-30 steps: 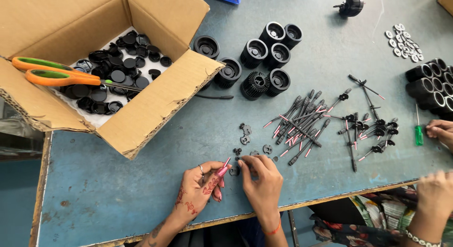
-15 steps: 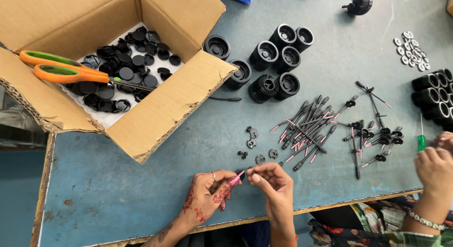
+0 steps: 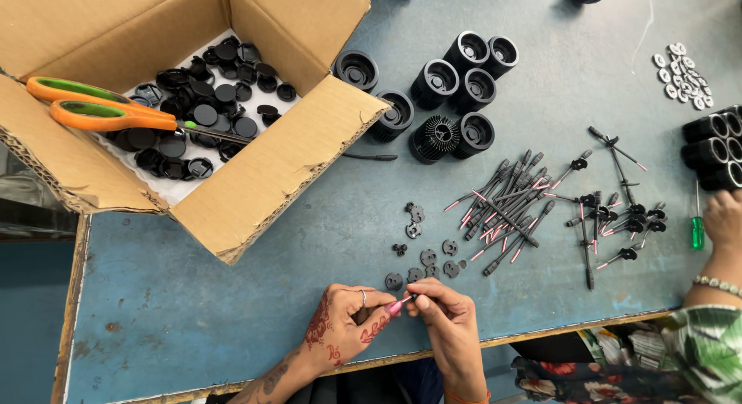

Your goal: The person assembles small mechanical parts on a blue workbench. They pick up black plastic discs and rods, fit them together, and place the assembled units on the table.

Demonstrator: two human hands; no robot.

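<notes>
While both hands meet at the lower centre of the frame, a thin pin with a pink end (image 3: 403,302) is pinched between them just above the near edge of the blue tabletop (image 3: 232,311). The left hand (image 3: 340,331) is closed on the pink end, its grip narrow; the right hand (image 3: 448,319) is closed on the dark end, fingertips tight together. Just above the hands, small black discs (image 3: 425,259) are scattered on the tabletop, apart from one another. Further right, a loose heap of black-and-pink pins (image 3: 506,207) is spread out — beside it, a smaller group with black caps (image 3: 618,218). Black ribbed cylinders (image 3: 456,95) are clustered at upper centre. In the upper left, an open cardboard box (image 3: 270,180) is filled with black round parts, and orange-handled scissors (image 3: 100,110) are laid across its flap. At the right edge, another person's hand (image 3: 723,218) is seen beside a green-handled screwdriver (image 3: 697,226).
</notes>
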